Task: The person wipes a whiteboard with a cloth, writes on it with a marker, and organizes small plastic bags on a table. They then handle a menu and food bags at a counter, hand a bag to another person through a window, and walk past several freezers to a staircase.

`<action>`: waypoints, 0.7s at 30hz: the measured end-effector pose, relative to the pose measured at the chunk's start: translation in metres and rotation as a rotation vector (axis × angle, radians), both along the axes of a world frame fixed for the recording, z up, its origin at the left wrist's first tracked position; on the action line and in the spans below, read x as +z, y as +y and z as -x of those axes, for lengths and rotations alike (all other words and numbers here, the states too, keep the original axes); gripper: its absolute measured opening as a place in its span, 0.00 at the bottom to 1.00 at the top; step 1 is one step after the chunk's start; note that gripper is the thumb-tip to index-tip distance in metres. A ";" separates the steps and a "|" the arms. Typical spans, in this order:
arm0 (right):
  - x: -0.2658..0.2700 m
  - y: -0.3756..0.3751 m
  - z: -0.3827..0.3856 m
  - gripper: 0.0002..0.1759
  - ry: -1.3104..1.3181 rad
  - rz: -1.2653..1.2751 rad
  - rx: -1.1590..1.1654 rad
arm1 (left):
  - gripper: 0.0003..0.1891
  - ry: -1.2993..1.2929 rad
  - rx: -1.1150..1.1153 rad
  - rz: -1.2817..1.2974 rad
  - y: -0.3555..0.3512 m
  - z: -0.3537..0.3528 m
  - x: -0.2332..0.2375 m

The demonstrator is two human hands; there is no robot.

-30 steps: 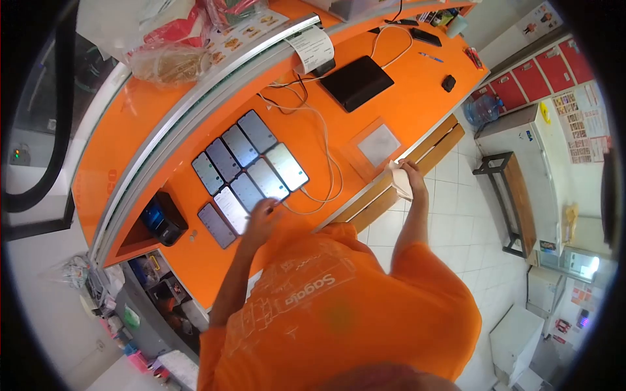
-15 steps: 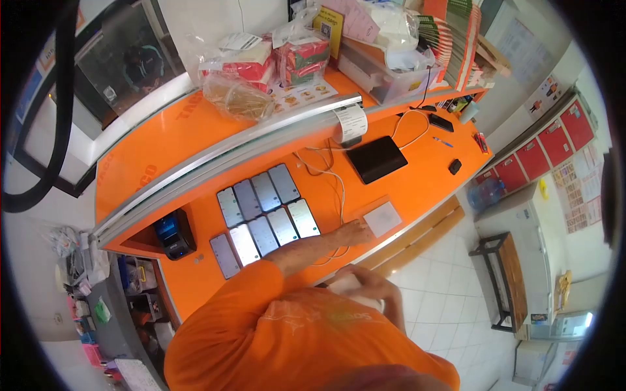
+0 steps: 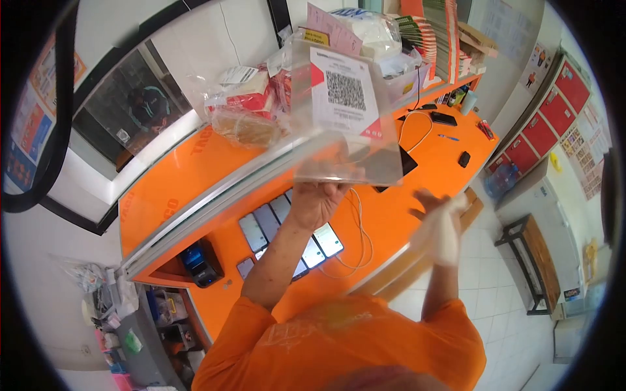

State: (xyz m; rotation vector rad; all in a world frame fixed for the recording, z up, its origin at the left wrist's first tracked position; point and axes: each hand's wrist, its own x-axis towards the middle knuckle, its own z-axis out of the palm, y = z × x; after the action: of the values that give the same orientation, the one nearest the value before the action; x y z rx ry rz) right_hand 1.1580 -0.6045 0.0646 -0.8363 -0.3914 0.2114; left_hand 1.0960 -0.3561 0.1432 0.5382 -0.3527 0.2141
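Note:
My left hand [image 3: 316, 203] grips the lower edge of a clear acrylic stand [image 3: 391, 153], raised above the orange counter. A sheet with a QR code [image 3: 345, 91] shows in the stand. To the right, my right hand [image 3: 428, 207] is blurred, its fingers spread, with a white cloth [image 3: 440, 236] against the palm and wrist. Several phones with lit screens [image 3: 328, 240] lie in rows on the counter, partly hidden by my left forearm. A dark tablet [image 3: 405, 164] lies behind the stand.
A black device [image 3: 201, 262] stands at the counter's left. White cables [image 3: 365, 244] run past the phones. Plastic-wrapped packets [image 3: 251, 104] sit on the upper ledge. A phone [image 3: 444, 118], a blue pen [image 3: 448, 137] and a black object [image 3: 463, 159] lie at right.
My left hand has moved up from the pale square item on the counter and now holds the clear stand high. My right hand has moved out to the right with the white cloth.

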 end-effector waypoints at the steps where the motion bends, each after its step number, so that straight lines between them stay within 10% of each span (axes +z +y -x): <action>1: 0.017 0.015 -0.018 0.25 -0.077 -0.099 0.234 | 0.05 -0.174 0.020 0.017 -0.001 -0.007 0.006; 5: 0.056 0.038 -0.070 0.31 -0.097 -0.573 0.775 | 0.05 -0.342 0.201 -0.494 0.008 -0.058 -0.010; 7: 0.069 0.034 -0.103 0.31 0.129 -0.141 0.341 | 0.05 -0.148 0.193 -0.909 0.017 -0.077 -0.007; 11: 0.078 0.050 -0.127 0.26 0.107 -0.034 0.342 | 0.04 -0.032 -0.069 -0.720 0.021 -0.101 -0.002; 13: 0.081 0.058 -0.131 0.24 0.104 0.091 0.124 | 0.08 -0.317 0.354 -1.161 0.034 -0.116 -0.011; 16: 0.079 0.082 -0.152 0.18 -0.146 0.253 -0.270 | 0.18 -0.053 1.007 -1.123 0.049 -0.118 -0.014; 21: 0.066 0.164 -0.219 0.11 -0.809 0.422 -0.155 | 0.29 0.226 1.177 -1.083 0.089 -0.108 -0.062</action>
State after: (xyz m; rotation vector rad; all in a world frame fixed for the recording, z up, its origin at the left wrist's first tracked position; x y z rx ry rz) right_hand 1.3774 -0.4401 0.1302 -1.3538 -1.0574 -0.2142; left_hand 1.2035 -0.2673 0.0816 1.8037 0.1554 1.1161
